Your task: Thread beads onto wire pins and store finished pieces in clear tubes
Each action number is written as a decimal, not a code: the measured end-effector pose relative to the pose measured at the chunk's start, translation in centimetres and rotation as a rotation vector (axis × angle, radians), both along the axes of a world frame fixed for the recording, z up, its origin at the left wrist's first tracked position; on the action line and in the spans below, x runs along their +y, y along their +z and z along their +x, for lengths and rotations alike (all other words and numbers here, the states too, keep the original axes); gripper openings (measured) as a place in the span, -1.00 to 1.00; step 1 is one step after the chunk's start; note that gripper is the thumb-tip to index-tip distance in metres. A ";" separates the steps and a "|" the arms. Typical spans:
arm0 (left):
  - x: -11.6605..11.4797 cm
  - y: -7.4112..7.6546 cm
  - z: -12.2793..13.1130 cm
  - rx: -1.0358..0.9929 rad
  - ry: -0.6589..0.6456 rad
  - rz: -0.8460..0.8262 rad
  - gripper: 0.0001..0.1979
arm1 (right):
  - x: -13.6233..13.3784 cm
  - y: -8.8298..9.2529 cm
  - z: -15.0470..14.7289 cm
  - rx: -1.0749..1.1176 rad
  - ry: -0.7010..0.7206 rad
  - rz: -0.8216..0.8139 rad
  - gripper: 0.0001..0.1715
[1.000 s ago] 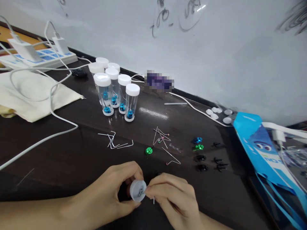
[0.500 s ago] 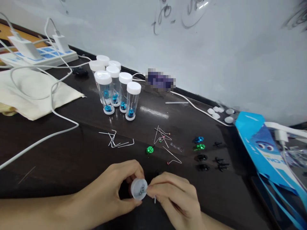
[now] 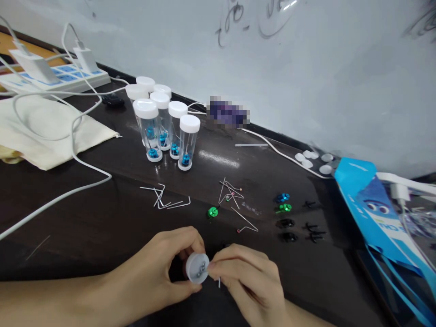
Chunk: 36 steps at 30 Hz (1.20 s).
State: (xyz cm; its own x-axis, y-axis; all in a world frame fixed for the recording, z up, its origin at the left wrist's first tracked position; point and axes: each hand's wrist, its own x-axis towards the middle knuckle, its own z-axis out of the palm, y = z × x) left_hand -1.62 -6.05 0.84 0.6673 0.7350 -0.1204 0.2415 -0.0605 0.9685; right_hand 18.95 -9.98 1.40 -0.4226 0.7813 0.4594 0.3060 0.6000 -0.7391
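Observation:
My left hand (image 3: 170,268) is closed around the sides of a round white cap (image 3: 195,272), its hollow side turned up toward me. Inside the cap lie small silvery metal pieces (image 3: 201,269), too small to name surely. My right hand (image 3: 250,277) pinches a thin metal hex key (image 3: 220,283); one end shows below the fingers, and the rest is hidden by them. Its fingertips are at the cap's right rim. Beyond the hands lie a small green wheel-like part (image 3: 213,212) and a bent wire with a red end (image 3: 248,224).
Capped clear tubes (image 3: 188,143) with blue parts stand at the back left. Several L-shaped hex keys (image 3: 163,200) lie before them. Small blue, green and black parts (image 3: 285,208) lie right, near white discs (image 3: 306,159) and a blue bag (image 3: 361,190). A white cable (image 3: 91,179) crosses the left.
Hardly anything differs. Both hands keep their hold on the cap and the hex key, and the view has shifted very slightly.

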 end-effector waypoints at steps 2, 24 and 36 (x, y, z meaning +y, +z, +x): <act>0.0 0.0 0.0 -0.008 -0.008 -0.005 -0.82 | 0.0 0.1 0.0 0.003 0.013 -0.003 -0.69; 0.1 0.3 -0.1 0.004 -0.026 -0.014 -0.82 | 0.2 0.5 -0.2 0.014 -0.012 -0.006 -0.71; 0.3 0.7 0.0 0.026 -0.033 -0.021 -0.81 | 0.1 0.4 -0.2 0.003 0.041 -0.001 -0.72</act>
State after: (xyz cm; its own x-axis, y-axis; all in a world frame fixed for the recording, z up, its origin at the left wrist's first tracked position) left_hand -1.60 -5.77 1.59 0.6872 0.7100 -0.1535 0.2649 -0.0481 0.9631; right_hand 18.73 -9.84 1.82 -0.4527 0.7639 0.4599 0.2794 0.6114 -0.7404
